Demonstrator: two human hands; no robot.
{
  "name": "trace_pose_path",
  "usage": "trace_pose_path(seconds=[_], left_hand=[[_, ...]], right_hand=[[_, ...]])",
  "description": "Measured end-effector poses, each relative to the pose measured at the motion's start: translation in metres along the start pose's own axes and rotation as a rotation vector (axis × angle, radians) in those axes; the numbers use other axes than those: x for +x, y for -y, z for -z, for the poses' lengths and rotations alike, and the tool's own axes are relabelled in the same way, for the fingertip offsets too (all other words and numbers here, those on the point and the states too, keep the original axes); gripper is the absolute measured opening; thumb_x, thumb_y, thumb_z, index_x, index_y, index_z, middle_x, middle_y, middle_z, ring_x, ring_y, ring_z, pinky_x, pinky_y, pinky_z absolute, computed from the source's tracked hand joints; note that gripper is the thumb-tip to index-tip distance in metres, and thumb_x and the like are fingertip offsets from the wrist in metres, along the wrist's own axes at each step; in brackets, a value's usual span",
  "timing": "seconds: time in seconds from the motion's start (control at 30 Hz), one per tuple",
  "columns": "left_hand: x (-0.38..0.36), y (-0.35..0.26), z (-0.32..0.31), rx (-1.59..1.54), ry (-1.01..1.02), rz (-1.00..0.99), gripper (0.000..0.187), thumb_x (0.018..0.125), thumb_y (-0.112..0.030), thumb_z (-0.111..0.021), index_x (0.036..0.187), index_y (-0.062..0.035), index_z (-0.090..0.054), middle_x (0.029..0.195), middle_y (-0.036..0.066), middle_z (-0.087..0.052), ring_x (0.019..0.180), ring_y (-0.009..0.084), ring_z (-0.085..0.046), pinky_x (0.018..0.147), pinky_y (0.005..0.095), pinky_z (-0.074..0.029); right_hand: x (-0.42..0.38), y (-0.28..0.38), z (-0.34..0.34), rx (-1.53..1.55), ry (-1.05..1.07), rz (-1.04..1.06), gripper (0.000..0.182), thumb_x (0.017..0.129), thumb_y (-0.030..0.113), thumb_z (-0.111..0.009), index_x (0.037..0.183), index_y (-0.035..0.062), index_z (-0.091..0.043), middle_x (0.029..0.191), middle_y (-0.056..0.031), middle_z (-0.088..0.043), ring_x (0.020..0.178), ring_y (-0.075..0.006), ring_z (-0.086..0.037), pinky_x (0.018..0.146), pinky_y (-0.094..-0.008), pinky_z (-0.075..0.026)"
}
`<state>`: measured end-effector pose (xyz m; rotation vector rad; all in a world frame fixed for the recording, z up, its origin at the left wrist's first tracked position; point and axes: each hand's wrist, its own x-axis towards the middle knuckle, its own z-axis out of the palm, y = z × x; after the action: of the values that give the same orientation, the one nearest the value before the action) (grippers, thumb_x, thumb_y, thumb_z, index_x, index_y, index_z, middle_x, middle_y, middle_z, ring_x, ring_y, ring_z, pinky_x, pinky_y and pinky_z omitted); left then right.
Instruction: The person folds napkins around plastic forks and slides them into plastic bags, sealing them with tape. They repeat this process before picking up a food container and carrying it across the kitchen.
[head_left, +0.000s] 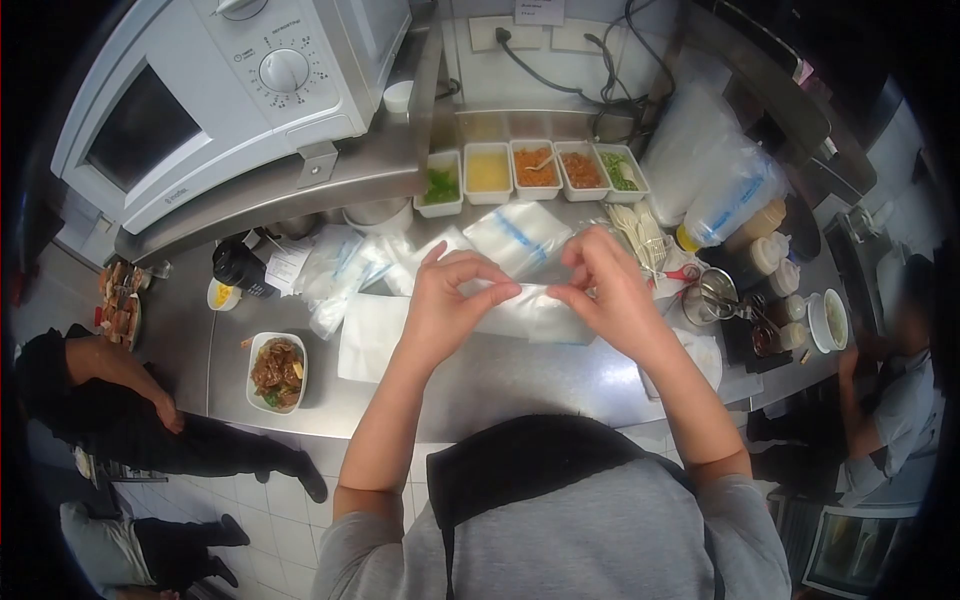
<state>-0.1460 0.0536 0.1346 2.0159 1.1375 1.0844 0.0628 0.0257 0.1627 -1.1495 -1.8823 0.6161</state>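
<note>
Left hand: fingers pinched on the near edge of a clear, flat plastic bag, held just above the steel counter. Right hand: fingertips nipping the same bag's opposite end. White rectangular dish of brown stewed meat: counter, left. Stack of clear bags with blue stripes: behind the hands. Five white condiment tubs: rear row. White microwave: shelf, far left.

Counter: stainless steel worktop across mid-frame | Shelf: steel shelf upper left bearing a white microwave | Wall: sockets with black cables, top centre | Floor: pale tiles, lower left | Light: even, bright
</note>
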Motion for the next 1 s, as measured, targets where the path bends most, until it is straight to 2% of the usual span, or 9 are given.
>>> trace_pose_path(seconds=[0.1, 0.17, 0.37, 0.57, 0.67, 0.73, 0.77, 0.83, 1.0], left_hand=[[-0.001, 0.002, 0.001, -0.044, -0.016, 0.013, 0.014, 0.072, -0.018, -0.076, 0.071, -0.0068, -0.068, 0.077, 0.002, -0.067, 0.082, 0.0151, -0.062, 0.106, 0.0439, -0.024], [-0.001, 0.000, 0.003, -0.031, -0.014, 0.020, 0.014, 0.072, -0.017, -0.076, 0.071, -0.0064, -0.068, 0.077, 0.002, -0.067, 0.082, 0.0150, -0.062, 0.106, 0.0437, -0.025], [-0.003, 0.002, 0.002, -0.024, -0.033, -0.004, 0.012, 0.073, -0.017, -0.075, 0.073, -0.0079, -0.068, 0.078, 0.001, -0.067, 0.082, 0.0143, -0.063, 0.105, 0.0446, -0.026], [-0.009, 0.007, 0.001, -0.001, -0.075, -0.097, 0.013, 0.073, -0.019, -0.075, 0.075, -0.0091, -0.067, 0.079, 0.001, -0.067, 0.083, 0.0158, -0.063, 0.104, 0.0488, -0.024], [-0.019, 0.007, 0.007, 0.044, -0.054, -0.132, 0.010, 0.073, -0.017, -0.075, 0.075, -0.0095, -0.067, 0.078, 0.003, -0.067, 0.080, 0.0183, -0.063, 0.098, 0.0420, -0.035], [-0.025, 0.021, 0.009, -0.111, -0.001, 0.000, 0.008, 0.074, -0.012, -0.074, 0.076, -0.0082, -0.068, 0.078, 0.004, -0.067, 0.076, 0.0166, -0.062, 0.081, 0.0311, -0.046], [-0.029, 0.038, 0.011, -0.105, -0.007, -0.005, 0.008, 0.074, -0.012, -0.074, 0.076, -0.0082, -0.068, 0.078, 0.004, -0.067, 0.076, 0.0166, -0.062, 0.081, 0.0311, -0.046], [-0.040, 0.088, 0.020, -0.153, -0.274, 0.199, 0.006, 0.075, -0.009, -0.073, 0.078, -0.0060, -0.069, 0.079, 0.004, -0.067, 0.073, 0.0121, -0.061, 0.065, 0.0236, -0.047], [-0.061, 0.187, 0.077, -0.459, -0.757, 0.597, 0.019, 0.083, -0.019, -0.069, 0.091, -0.0016, -0.068, 0.085, 0.006, -0.067, 0.077, 0.0091, -0.058, 0.069, 0.0226, -0.046]], right_hand=[[-0.001, -0.005, -0.002, -0.032, -0.067, 0.047, 0.017, 0.070, -0.001, -0.071, 0.074, 0.0004, -0.055, 0.092, -0.0088, -0.048, 0.067, -0.0201, -0.055, 0.061, -0.0279, -0.046], [-0.002, -0.011, -0.004, -0.120, -0.043, 0.220, 0.013, 0.071, -0.002, -0.070, 0.076, 0.0000, -0.058, 0.097, -0.0085, -0.045, 0.068, -0.0182, -0.056, 0.063, -0.0257, -0.046], [-0.005, -0.013, -0.009, -0.053, -0.030, 0.187, 0.013, 0.072, -0.001, -0.069, 0.085, 0.0005, -0.066, 0.097, -0.0106, -0.046, 0.068, -0.0197, -0.054, 0.063, -0.0299, -0.046], [-0.005, -0.003, -0.015, -0.128, 0.013, 0.178, 0.013, 0.070, 0.002, -0.071, 0.081, -0.0004, -0.066, 0.091, -0.0104, -0.048, 0.067, -0.0213, -0.051, 0.061, -0.0306, -0.043], [-0.007, -0.010, -0.021, -0.198, 0.111, 0.168, 0.012, 0.070, 0.004, -0.072, 0.077, -0.0009, -0.065, 0.085, -0.0103, -0.049, 0.068, -0.0239, -0.052, 0.062, -0.0314, -0.044], [-0.011, -0.021, -0.022, -0.236, 0.162, 0.139, 0.011, 0.070, 0.004, -0.072, 0.076, -0.0010, -0.064, 0.083, -0.0106, -0.049, 0.068, -0.0252, -0.053, 0.062, -0.0317, -0.044], [-0.014, -0.030, -0.022, -0.284, 0.206, 0.094, 0.011, 0.070, 0.005, -0.072, 0.074, -0.0011, -0.064, 0.081, -0.0108, -0.050, 0.069, -0.0266, -0.054, 0.062, -0.0319, -0.045], [-0.021, -0.043, -0.018, -0.296, 0.218, 0.038, 0.009, 0.070, 0.004, -0.071, 0.074, -0.0010, -0.064, 0.081, -0.0120, -0.051, 0.070, -0.0276, -0.056, 0.061, -0.0326, -0.045], [-0.037, -0.063, -0.012, -0.234, 0.217, -0.138, 0.009, 0.070, 0.002, -0.070, 0.076, -0.0006, -0.064, 0.081, -0.0118, -0.054, 0.061, -0.0233, -0.055, 0.056, -0.0326, -0.044]])
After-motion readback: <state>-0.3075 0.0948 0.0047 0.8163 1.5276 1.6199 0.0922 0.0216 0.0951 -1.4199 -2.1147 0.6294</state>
